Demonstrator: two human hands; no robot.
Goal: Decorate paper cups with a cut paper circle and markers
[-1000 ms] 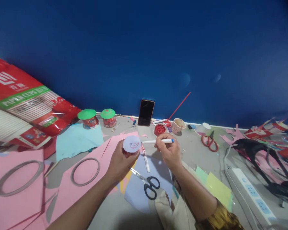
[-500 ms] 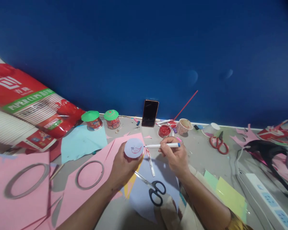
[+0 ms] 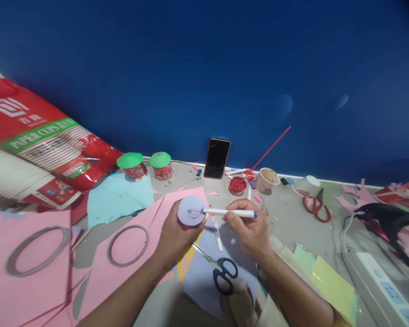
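Observation:
My left hand (image 3: 177, 237) is wrapped round a small cup topped with a round lavender paper disc (image 3: 187, 218); most of the cup is hidden by the fingers. Red and dark lines are drawn on the disc. Pinched in my right hand (image 3: 250, 231) is a white marker (image 3: 231, 212) with a blue end, its tip at the disc's right part. Below the hands, black-handled scissors (image 3: 221, 272) lie on lavender paper (image 3: 199, 284). A second white marker with red print (image 3: 217, 234) rests between the hands.
Two small cups with green paper tops (image 3: 130, 160) stand at the back left, beside bagged paper cups (image 3: 51, 131). A phone (image 3: 217, 158) leans on the blue wall. Red paste (image 3: 237, 184), a paper cup (image 3: 268, 178), red-handled scissors (image 3: 316, 207) and a power strip (image 3: 385, 286) are rightward.
The marker tip has moved from the disc's right edge onto its drawing, and more dark lines show there. The whole view has shifted slightly.

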